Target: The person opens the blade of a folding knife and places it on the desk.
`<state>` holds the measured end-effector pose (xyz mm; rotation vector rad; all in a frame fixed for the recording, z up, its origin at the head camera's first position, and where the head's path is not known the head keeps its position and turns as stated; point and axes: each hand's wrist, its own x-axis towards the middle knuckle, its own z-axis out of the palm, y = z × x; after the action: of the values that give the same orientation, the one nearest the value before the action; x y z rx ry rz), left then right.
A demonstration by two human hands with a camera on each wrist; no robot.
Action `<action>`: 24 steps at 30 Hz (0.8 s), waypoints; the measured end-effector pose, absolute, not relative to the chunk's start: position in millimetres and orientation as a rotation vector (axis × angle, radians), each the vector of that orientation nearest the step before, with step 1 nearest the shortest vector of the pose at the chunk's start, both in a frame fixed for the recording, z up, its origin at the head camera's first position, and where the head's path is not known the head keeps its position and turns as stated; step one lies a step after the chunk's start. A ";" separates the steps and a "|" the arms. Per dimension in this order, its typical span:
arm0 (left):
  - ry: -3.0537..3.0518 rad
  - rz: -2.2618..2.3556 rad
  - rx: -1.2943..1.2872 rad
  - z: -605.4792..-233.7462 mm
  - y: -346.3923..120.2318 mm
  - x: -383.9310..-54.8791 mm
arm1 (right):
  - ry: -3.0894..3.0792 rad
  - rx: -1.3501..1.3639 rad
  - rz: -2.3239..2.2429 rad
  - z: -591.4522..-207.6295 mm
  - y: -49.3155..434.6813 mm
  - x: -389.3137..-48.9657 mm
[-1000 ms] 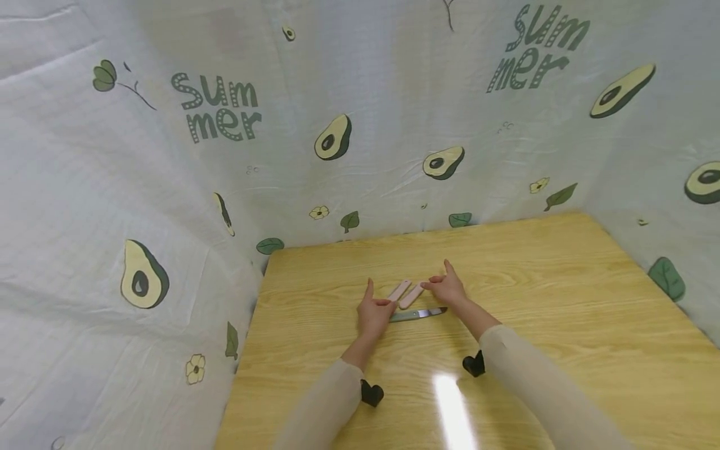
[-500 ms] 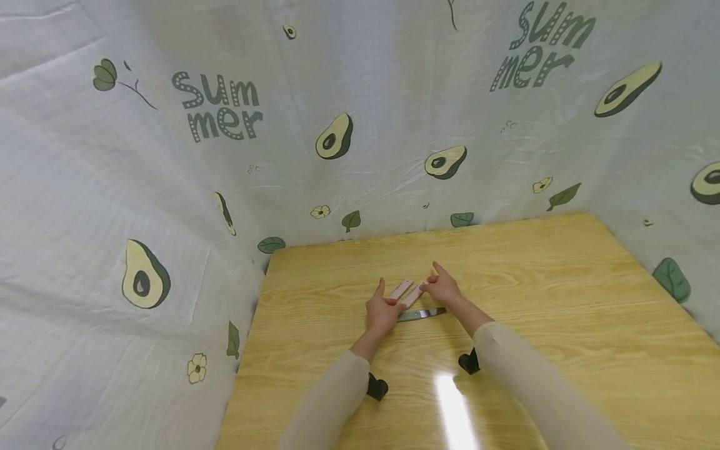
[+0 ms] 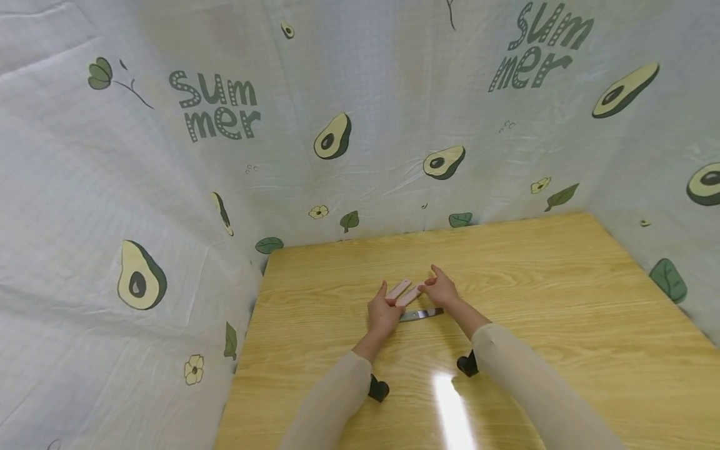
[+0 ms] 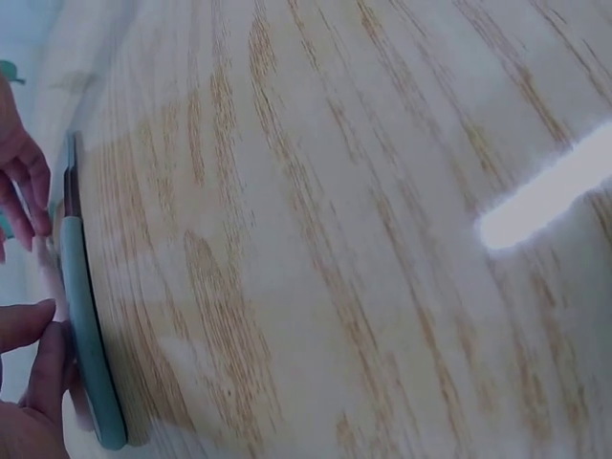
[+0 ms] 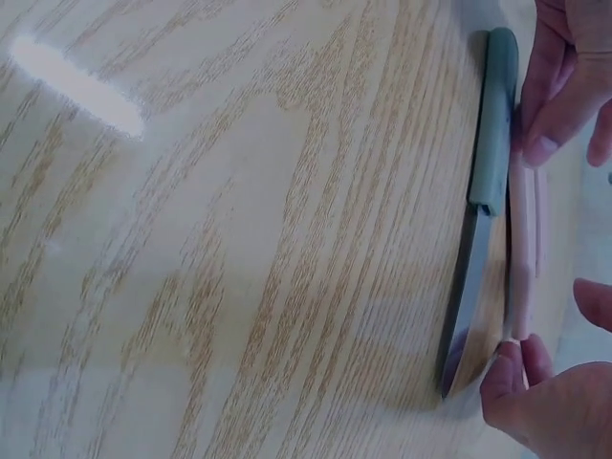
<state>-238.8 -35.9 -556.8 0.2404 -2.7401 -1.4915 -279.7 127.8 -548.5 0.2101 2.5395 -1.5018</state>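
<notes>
Two slim, pale pink flat bars lie side by side at a slant on the table. My left hand holds the lower end of the nearer pink bar with thumb and fingertips. At that bar's upper end are the pinching fingertips of my right hand. The other pink bar lies just to the left, its lower end hidden behind the left hand. In front of both bars rests a knife with a grey-green handle and a metal blade, its tip towards the right hand.
A light wood-grain table bears everything, with a bright glare streak near its front. White cloth printed with avocados and leaves hangs behind and at both sides. Black wrist mounts sit under the sleeves.
My left hand has moved right, off the knife handle area and onto the nearer bar's lower end. The right hand has shifted slightly left, its fingers more curled. The knife stays in place.
</notes>
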 end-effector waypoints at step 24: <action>-2.646 -1.525 0.226 -560.6 -45.6 -236.9 | 2.265 0.085 -1.941 -555.5 131.3 -266.1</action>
<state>-236.9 -45.6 -560.6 0.2264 -2.6464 -1.5251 -266.1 131.3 -555.5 0.0852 2.2654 -1.9414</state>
